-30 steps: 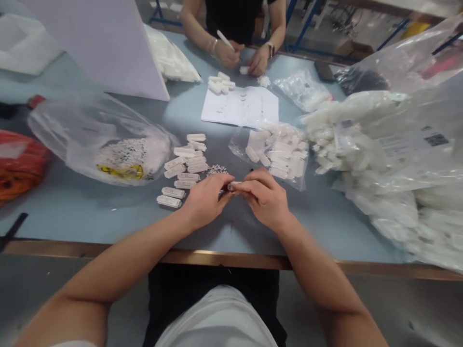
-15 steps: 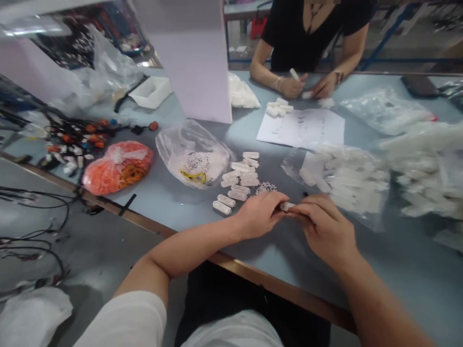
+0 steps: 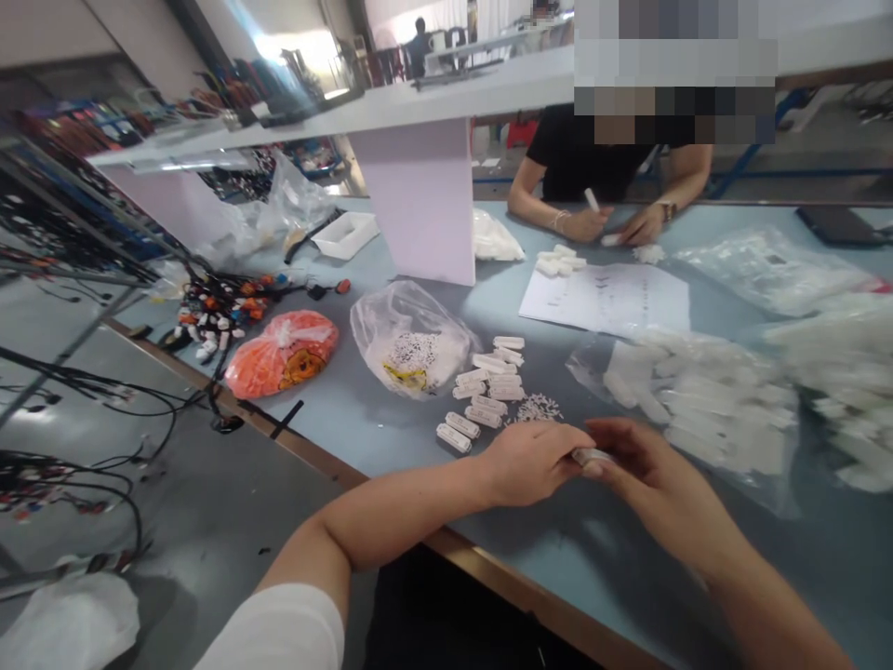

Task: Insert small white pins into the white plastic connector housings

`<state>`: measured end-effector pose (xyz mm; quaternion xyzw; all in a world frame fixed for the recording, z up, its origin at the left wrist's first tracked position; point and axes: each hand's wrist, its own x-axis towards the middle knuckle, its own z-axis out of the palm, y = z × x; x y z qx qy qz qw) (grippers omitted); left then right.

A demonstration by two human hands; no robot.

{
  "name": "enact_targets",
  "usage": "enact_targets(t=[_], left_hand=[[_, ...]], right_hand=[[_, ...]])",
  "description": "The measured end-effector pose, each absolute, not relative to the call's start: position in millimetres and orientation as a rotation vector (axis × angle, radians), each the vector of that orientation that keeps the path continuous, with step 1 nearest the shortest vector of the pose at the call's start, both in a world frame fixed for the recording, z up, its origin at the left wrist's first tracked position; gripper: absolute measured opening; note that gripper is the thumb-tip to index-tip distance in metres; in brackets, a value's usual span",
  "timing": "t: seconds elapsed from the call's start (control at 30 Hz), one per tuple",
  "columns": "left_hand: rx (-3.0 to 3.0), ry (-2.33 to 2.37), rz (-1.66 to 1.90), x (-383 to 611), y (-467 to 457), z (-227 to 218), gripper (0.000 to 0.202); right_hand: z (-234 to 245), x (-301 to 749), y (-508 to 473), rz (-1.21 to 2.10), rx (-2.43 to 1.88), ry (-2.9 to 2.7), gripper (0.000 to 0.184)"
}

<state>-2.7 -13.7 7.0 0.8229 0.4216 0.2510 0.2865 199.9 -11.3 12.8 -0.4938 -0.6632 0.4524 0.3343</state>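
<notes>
My left hand (image 3: 534, 462) is closed, its fingers pinching one end of a white oblong plastic piece (image 3: 593, 456). At the other end, the thumb of my right hand (image 3: 648, 479) presses against the same piece, with the fingers curled behind it. Much of the piece is hidden by my fingers. Just beyond my left hand lies a small heap of tiny white bits (image 3: 540, 408). Several similar white plastic pieces with dark print (image 3: 486, 409) lie in a loose group left of that heap.
Clear bags of white parts (image 3: 726, 391) lie at right. A clear bag of small bits (image 3: 411, 358) and an orange-filled bag (image 3: 283, 354) lie left. A printed sheet (image 3: 606, 298) is ahead. Across the table (image 3: 391, 447), a co-worker's hand (image 3: 584, 223) holds a white marker-like stick.
The view has tilted up, so the table items appear lower and further right. My right hand's fingers have lifted and opened somewhat, its thumb staying at the white piece.
</notes>
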Motion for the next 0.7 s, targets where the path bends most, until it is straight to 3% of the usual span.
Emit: enact_targets(t=[0.1,0.23,0.4,0.7], left_hand=[[2.234,1.094,0.669,-2.6,-14.2,7.5,0.016],[2.248,1.155,0.706,-4.7,-13.3,11.2,0.013],[2.127,1.223,0.823,-6.3,-4.6,18.1,0.014],[2.129,1.268,0.805,-6.1,-3.4,17.2,0.015]], right_hand=[[16.1,196.5,-12.6,1.416,-1.277,-1.561,0.049],[18.2,190.2,-12.6,1.366,-1.330,-1.522,0.046],[17.9,191.4,-5.3,1.531,-1.133,-1.406,0.060],[14.3,189.9,-4.2,1.473,-1.227,-1.468,0.042]])
